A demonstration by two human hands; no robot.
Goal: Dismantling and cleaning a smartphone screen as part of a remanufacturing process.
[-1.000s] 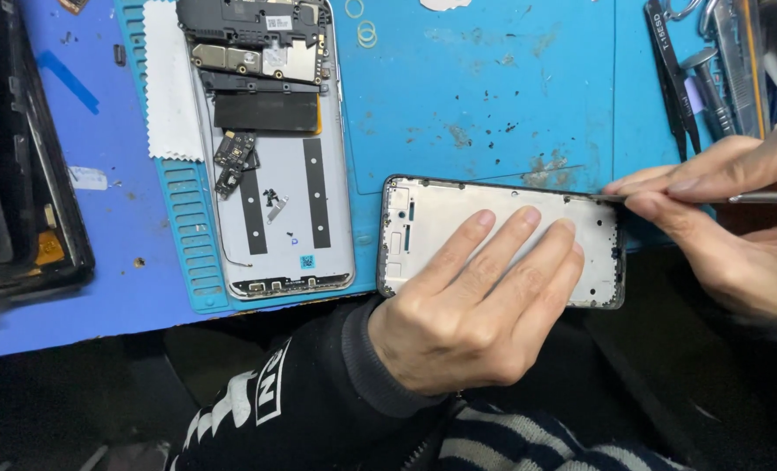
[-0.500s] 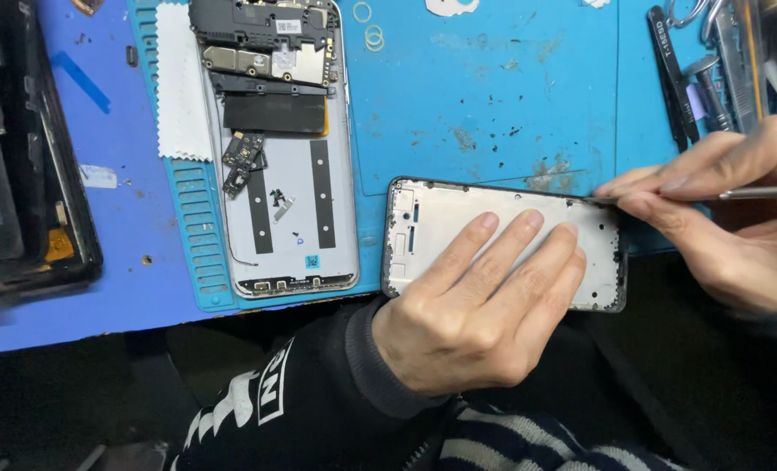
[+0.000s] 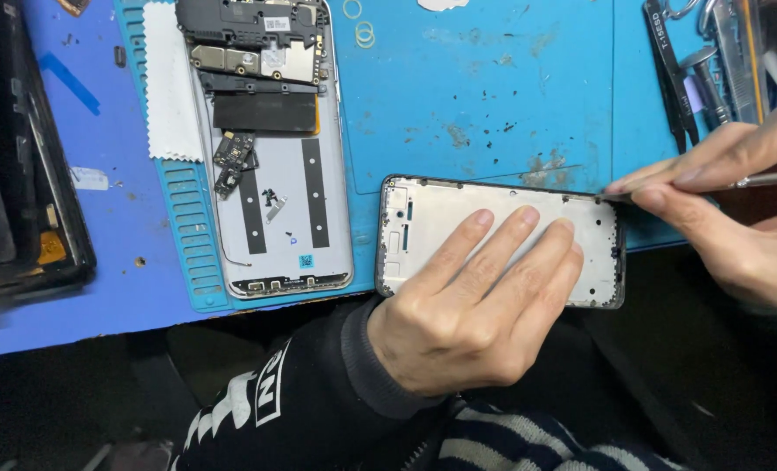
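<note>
The right hand (image 3: 737,209) pinched a thin metal tool (image 3: 768,179) between thumb and fingers, its tip touching the top right corner of a pale phone frame (image 3: 441,227). The left hand (image 3: 475,305) lay flat and open on that frame, gripping nothing, pinning it at the near edge of the blue mat (image 3: 493,87). To its left lay an opened phone (image 3: 266,148) beside a white cloth (image 3: 170,83).

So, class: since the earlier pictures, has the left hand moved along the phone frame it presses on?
No. The left hand lies flat on the phone frame, its fingers reaching the same spots on it as before.
</note>
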